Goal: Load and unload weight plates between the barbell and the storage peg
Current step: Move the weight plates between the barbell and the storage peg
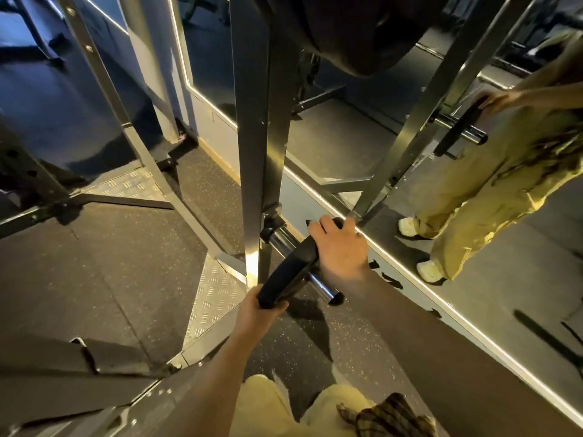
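Note:
A black weight plate (290,272) sits edge-on around a chrome storage peg (321,283) that juts from the rack upright (252,152). The plate is partway along the peg, with chrome showing on both sides of it. My left hand (257,313) grips the plate's near lower rim. My right hand (339,250) is curled over its far upper rim. Larger dark plates (347,33) hang higher up on the rack at the top of the view.
A wall mirror (441,216) on the right reflects me, the rack and the plate. Rack base beams and checker-plate feet (214,298) lie on the rubber floor around the upright. More rack frames (104,99) stand at left.

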`<action>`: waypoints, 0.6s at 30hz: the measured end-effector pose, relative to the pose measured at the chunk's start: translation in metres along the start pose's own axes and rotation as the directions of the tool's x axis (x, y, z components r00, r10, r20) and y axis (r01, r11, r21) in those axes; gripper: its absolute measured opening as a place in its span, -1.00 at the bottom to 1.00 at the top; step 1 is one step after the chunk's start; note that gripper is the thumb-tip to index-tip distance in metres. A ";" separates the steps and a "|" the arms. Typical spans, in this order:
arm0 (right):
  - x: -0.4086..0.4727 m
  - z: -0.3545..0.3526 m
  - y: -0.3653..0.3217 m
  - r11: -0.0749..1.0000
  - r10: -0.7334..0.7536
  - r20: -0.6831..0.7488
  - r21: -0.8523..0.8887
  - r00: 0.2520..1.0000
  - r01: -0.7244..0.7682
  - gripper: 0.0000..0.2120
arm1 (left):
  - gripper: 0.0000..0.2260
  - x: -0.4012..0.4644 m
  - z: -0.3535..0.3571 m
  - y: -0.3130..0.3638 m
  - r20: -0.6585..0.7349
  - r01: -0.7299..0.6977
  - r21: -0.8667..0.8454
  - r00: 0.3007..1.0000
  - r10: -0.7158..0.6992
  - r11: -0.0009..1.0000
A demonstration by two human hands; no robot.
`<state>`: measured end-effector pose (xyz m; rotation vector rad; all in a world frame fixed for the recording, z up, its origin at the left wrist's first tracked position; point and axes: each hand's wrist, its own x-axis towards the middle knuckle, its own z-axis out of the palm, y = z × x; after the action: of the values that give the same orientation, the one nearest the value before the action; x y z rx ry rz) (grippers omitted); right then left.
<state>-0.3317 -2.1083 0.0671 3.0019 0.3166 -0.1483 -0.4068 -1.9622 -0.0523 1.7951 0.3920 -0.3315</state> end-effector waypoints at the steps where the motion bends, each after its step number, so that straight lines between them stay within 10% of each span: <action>1: 0.004 0.001 0.009 0.999 0.000 0.012 0.045 1.000 -0.001 -0.48 | -0.63 -0.001 -0.001 0.004 -0.002 -0.017 0.059 1.000 0.017 0.998; 8: 0.027 0.005 0.077 0.701 -0.116 0.252 0.706 0.961 -0.101 -0.67 | -0.69 -0.008 -0.003 0.059 -0.011 -0.224 0.538 0.962 0.272 0.813; 18: 0.023 0.023 0.073 0.803 0.002 0.158 0.589 0.987 -0.096 -0.60 | -0.75 -0.012 -0.002 0.058 0.039 -0.183 0.446 0.982 0.185 0.876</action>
<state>-0.2952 -2.1775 0.0502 3.5856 0.2000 -0.5699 -0.3928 -1.9750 0.0037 2.2684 0.1471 -0.2987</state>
